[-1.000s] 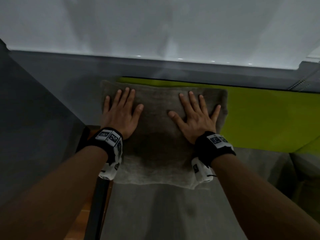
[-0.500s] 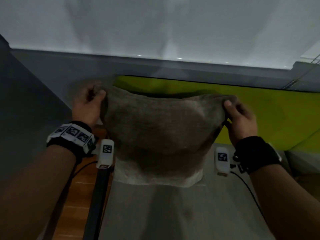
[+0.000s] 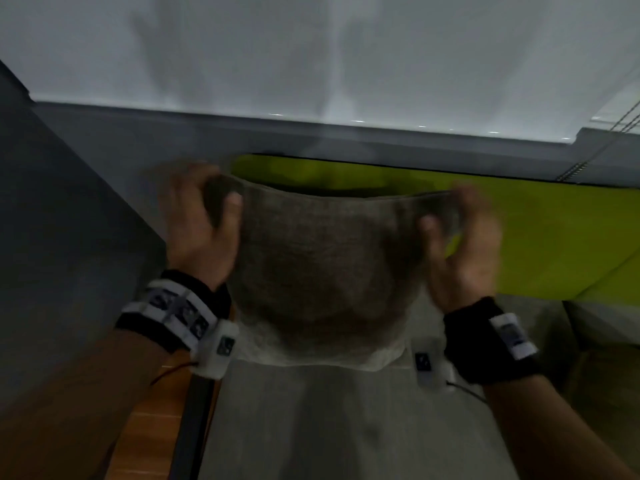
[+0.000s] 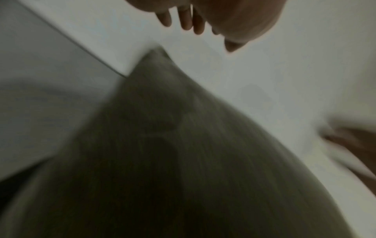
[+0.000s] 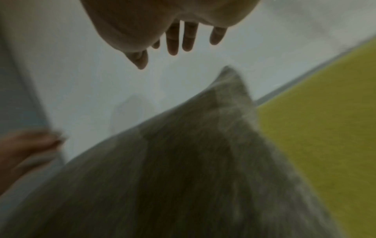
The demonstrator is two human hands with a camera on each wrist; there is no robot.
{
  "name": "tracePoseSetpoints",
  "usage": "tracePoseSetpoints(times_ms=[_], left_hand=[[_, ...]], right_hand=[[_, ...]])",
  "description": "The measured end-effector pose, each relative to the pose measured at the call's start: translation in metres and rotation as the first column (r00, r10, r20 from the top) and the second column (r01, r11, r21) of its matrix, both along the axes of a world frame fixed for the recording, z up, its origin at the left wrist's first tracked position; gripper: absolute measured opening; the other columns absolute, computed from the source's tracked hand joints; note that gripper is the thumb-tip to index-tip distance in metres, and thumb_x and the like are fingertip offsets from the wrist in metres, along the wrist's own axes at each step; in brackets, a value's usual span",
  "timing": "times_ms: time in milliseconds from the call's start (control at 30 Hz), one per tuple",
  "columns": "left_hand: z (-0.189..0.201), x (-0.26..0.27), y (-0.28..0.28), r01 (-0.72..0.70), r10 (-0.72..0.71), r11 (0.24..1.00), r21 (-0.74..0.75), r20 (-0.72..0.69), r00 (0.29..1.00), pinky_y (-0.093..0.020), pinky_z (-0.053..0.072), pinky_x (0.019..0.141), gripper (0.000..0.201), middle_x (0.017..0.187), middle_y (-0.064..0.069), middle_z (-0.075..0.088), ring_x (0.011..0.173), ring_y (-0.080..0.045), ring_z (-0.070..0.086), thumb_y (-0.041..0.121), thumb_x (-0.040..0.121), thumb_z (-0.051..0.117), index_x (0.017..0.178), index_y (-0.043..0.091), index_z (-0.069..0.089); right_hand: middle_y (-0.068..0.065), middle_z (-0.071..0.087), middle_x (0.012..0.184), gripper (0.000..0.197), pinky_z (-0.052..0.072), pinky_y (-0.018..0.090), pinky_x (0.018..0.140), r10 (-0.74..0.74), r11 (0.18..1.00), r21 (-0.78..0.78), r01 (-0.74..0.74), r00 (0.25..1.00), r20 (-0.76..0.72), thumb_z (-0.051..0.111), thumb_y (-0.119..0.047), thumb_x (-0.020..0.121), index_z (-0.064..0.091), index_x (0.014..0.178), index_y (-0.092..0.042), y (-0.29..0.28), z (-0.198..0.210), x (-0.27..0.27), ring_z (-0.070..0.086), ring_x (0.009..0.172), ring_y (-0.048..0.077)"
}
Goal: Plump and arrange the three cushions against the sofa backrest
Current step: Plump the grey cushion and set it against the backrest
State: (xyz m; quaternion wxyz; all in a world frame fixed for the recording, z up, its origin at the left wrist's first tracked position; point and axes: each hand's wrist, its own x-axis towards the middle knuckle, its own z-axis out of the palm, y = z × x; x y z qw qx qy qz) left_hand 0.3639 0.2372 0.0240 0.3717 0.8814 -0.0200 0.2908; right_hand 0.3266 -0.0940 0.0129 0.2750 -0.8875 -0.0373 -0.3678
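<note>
One towel point(image 3: 322, 271) hangs between left hand point(image 3: 197, 230) and right hand point(image 3: 464, 251), seemingly ungripped.

The left hand point(image 3: 201, 233) and right hand point(image 3: 464, 244) wear black wristbands point(image 3: 173, 317) bearing white printed markers. Small white wired modules point(image 3: 218, 351) hang beneath.

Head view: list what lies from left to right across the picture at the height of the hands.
grey panel → left hand → towel → right hand → green surface
</note>
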Motion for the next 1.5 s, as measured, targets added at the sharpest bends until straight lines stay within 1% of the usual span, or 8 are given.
tracePoseSetpoints(times_ms=[133,267,367,633,900,1033,1267,1500], left_hand=[[-0.033,-0.035,-0.046,0.384,-0.348,0.845,0.372,-0.162,0.923,-0.047,0.025,0.121,0.051,0.156,-0.013,0.039,0.145,-0.029,0.035,0.035,0.102,0.043,0.146,0.01,0.044],[-0.06,-0.001,-0.021,0.227,0.003,0.826,0.516,-0.407,0.913,-0.052,0.008,0.122,0.061,0.167,0.0,0.017,0.154,-0.026,0.014,0.053,0.103,0.017,0.157,0.027,0.023],[-0.053,0.015,0.022,-0.112,0.159,0.986,0.12,-0.521,0.839,-0.043,0.009,0.124,0.059,0.166,-0.01,0.019,0.153,-0.03,0.016,0.046,0.105,0.024,0.157,0.017,0.025],[-0.049,-0.04,0.019,-0.257,-0.387,0.616,-0.744,-0.571,0.724,-0.027,0.06,0.072,0.037,0.098,-0.001,0.077,0.097,-0.026,0.072,0.01,0.106,0.038,0.104,0.015,0.075],[-0.069,-0.033,0.024,-0.157,-0.15,0.888,-0.431,-0.595,0.79,-0.048,0.053,0.097,0.025,0.109,-0.001,0.071,0.105,-0.027,0.065,0.041,0.094,0.054,0.112,0.031,0.067],[-0.078,-0.023,0.034,-0.295,-0.09,0.771,-0.565,-0.555,0.827,-0.064,0.053,0.089,0.05,0.099,-0.009,0.071,0.102,-0.039,0.066,0.069,0.083,0.059,0.1,0.023,0.068],[-0.036,-0.006,0.019,-0.239,-0.317,0.542,-0.806,-0.459,0.83,-0.031,0.059,0.08,0.028,0.107,0.004,0.074,0.094,-0.012,0.072,0.044,0.098,0.057,0.113,0.023,0.07],[-0.014,0.013,0.023,-0.225,-0.164,0.697,-0.681,-0.457,0.874,-0.041,0.059,0.09,0.026,0.105,0.001,0.074,0.101,-0.018,0.071,0.06,0.079,0.07,0.085,0.035,0.073]], right_hand=[[0.008,0.04,0.164,0.058,0.021,0.066,0.121,0.338,0.83,-0.331,-0.449,0.876,-0.343,0.053,-0.049,0.101,0.043,0.155,-0.027,0.067,-0.031,-0.027,0.033,0.153,0.032],[-0.017,0.003,0.172,0.072,-0.008,0.071,0.121,0.027,0.847,-0.406,-0.344,0.79,-0.613,0.026,-0.078,0.095,0.015,0.161,-0.05,0.055,-0.048,0.006,0.001,0.16,0.017],[-0.013,0.008,0.173,0.07,-0.004,0.062,0.124,-0.087,0.995,-0.026,0.092,0.758,-0.646,0.02,-0.071,0.097,0.019,0.162,-0.045,0.011,-0.04,0.021,0.007,0.16,0.018],[-0.012,0.077,0.117,0.039,0.052,0.045,0.101,0.418,0.369,0.84,0.398,0.736,-0.532,0.052,-0.009,0.105,0.075,0.109,-0.039,-0.022,-0.067,-0.033,0.068,0.117,0.019],[0.001,0.077,0.099,0.005,0.057,0.058,0.094,0.26,0.619,0.721,0.311,0.785,-0.562,0.076,-0.028,0.092,0.072,0.092,-0.031,-0.031,-0.082,-0.031,0.071,0.099,0.028],[-0.011,0.07,0.074,0.02,0.056,0.051,0.088,0.117,0.475,0.785,0.397,0.856,-0.504,0.063,-0.017,0.103,0.058,0.084,-0.02,-0.043,-0.084,-0.03,0.064,0.084,0.02],[-0.009,0.068,0.134,0.071,0.05,0.042,0.1,0.31,0.284,0.897,0.337,0.853,-0.419,0.061,-0.063,0.092,0.048,0.151,-0.026,-0.043,-0.064,-0.024,0.065,0.124,0.012],[-0.009,0.069,0.078,0.029,0.056,0.047,0.083,0.123,0.537,0.775,0.332,0.878,-0.462,0.069,-0.029,0.098,0.064,0.069,-0.032,-0.049,-0.034,0.016,0.065,0.082,0.014]])
